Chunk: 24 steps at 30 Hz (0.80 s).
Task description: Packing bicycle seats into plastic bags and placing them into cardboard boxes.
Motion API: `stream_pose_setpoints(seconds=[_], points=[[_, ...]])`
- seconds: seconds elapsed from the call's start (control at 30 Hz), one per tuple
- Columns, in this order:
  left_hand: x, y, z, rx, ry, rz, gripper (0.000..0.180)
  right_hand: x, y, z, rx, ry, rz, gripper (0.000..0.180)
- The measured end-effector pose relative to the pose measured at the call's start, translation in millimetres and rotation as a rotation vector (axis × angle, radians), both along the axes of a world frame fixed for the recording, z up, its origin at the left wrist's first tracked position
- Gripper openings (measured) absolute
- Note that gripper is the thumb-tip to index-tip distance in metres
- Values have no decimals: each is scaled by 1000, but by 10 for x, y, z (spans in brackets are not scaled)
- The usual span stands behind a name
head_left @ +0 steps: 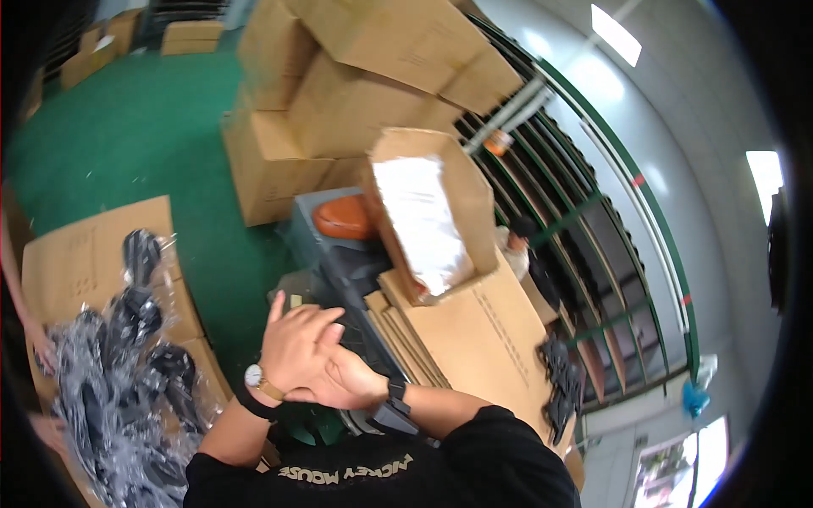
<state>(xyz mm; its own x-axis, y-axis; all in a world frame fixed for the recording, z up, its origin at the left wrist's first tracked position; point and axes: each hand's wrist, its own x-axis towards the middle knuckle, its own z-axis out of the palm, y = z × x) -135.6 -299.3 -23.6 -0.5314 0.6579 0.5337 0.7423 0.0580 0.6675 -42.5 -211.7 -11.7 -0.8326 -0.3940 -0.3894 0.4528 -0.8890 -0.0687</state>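
1. My left hand (295,345), fingers extended, touches my right hand (351,379); I can't tell whether the right is open.
2. Ahead, rightward, an open cardboard carton (471,190) holding silvery wrapping (422,216) tops flat cardboard (478,330).

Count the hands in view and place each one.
4. The left hand and right hand overlap below the picture's centre; near the left edge, not the wearer's, an upper hand and a lower hand are by the bagged items. More may be hidden.
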Motion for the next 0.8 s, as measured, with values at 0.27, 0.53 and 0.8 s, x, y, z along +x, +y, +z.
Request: stream_pose_setpoints(seconds=[0.27, 0.53, 0.8], points=[[445, 1165, -311, -15, 35, -253, 9, 1987, 1295, 1283, 1564, 54, 78, 18], [1701, 2157, 199, -235, -67, -758, 14, 5486, 2260, 2899, 3064, -1800, -366, 10], [2799, 3222, 547, -604, -26, -1086, 43, 7998, 2651, 1807, 2401, -1820, -703, 26]])
